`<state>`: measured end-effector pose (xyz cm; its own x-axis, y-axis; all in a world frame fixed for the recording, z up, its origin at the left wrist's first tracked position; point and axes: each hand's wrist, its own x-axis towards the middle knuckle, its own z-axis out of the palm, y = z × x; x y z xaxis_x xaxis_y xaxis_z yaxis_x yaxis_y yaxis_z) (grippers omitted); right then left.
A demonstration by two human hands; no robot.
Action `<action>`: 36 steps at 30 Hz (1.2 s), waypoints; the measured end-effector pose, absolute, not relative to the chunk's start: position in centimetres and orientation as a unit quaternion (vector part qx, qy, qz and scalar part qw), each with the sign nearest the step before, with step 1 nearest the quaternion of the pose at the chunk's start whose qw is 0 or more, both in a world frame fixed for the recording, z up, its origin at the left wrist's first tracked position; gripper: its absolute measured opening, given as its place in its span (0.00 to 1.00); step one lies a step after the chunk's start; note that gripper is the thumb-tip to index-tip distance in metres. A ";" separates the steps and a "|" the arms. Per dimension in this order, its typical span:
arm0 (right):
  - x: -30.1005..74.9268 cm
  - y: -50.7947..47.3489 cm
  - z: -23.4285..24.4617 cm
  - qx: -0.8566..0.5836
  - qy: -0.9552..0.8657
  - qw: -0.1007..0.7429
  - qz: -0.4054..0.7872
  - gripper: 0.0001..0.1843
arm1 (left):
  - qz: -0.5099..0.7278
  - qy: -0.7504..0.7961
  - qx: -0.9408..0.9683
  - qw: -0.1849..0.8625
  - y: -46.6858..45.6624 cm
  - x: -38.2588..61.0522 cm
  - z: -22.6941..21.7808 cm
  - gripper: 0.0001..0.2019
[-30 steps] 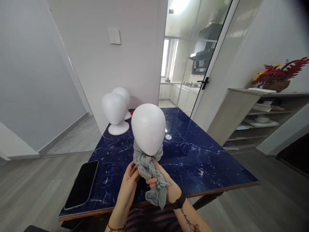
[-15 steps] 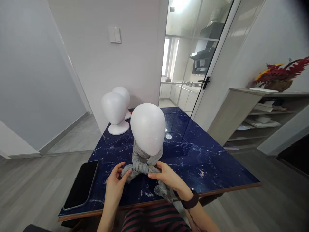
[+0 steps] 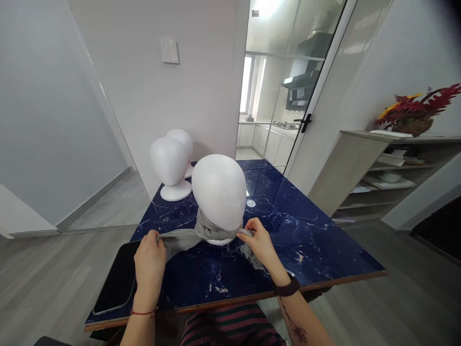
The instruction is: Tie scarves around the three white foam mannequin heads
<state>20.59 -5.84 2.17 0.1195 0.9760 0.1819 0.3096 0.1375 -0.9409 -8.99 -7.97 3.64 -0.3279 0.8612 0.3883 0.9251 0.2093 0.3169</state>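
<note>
A white foam mannequin head [image 3: 219,191] stands near the front of the dark blue marble table [image 3: 295,240]. A grey scarf [image 3: 207,231] is knotted round its neck. My left hand [image 3: 149,262] is closed on the scarf's left end, stretched out to the left. My right hand [image 3: 260,243] is closed on the scarf's right end, just right of the head's base, with loose cloth hanging under the palm.
Two more white foam heads [image 3: 169,166] stand at the table's far left. A black phone [image 3: 117,281] lies at the front left corner, partly behind my left hand. A glass door opens onto a kitchen behind; a shelf unit [image 3: 378,168] with flowers stands at right.
My hands have moved apart from below the knot, drawing the scarf's ends out sideways. The knot has drawn up close to the head's neck.
</note>
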 end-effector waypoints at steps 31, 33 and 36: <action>20.0 -8.6 1.3 -0.505 -0.661 0.411 0.374 0.10 | -0.474 -0.550 -0.506 -0.465 -10.6 1.4 0.0 0.19; 22.5 -6.2 2.4 -0.540 -0.627 0.445 0.344 0.16 | -0.466 -0.563 -0.501 -0.464 -10.6 1.3 0.1 0.20; 24.1 -2.1 3.9 -0.490 -0.664 0.441 0.353 0.44 | -0.473 -0.594 -0.522 -0.390 -10.5 1.9 0.2 0.21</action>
